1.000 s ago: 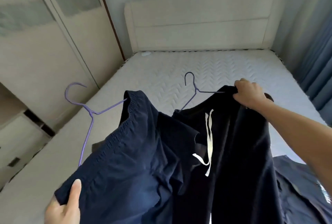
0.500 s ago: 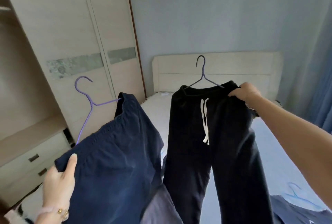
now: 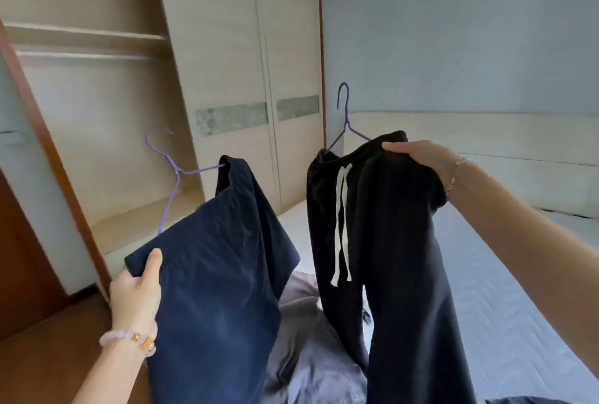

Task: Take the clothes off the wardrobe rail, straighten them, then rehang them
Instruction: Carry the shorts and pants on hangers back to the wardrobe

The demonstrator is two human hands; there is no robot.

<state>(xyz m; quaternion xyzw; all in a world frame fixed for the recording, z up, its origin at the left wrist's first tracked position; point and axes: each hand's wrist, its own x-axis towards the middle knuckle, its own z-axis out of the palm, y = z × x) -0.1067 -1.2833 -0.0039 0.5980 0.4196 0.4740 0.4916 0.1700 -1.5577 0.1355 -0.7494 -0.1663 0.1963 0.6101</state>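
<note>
My left hand (image 3: pixel 137 290) grips one corner of the waistband of navy blue trousers (image 3: pixel 220 267), which hang tilted on a purple wire hanger (image 3: pixel 171 170). My right hand (image 3: pixel 418 157) grips the waistband of black trousers (image 3: pixel 389 241) with a white drawstring (image 3: pixel 342 225), hung upright on a second purple hanger (image 3: pixel 346 121). Both garments are held up in the air in front of the open wardrobe (image 3: pixel 97 144). The wardrobe rail (image 3: pixel 81 55) runs bare under the top shelf at upper left.
A bed with a white mattress (image 3: pixel 502 290) and pale headboard (image 3: pixel 486 144) lies to the right. A grey garment (image 3: pixel 308 338) lies crumpled on the bed below the trousers. Sliding wardrobe doors (image 3: pixel 259 95) stand behind; a wooden floor (image 3: pixel 48 355) is at lower left.
Both hands have lifted the two hung trousers higher, and the view has swung left and up from the bed towards the open wardrobe and its rail.
</note>
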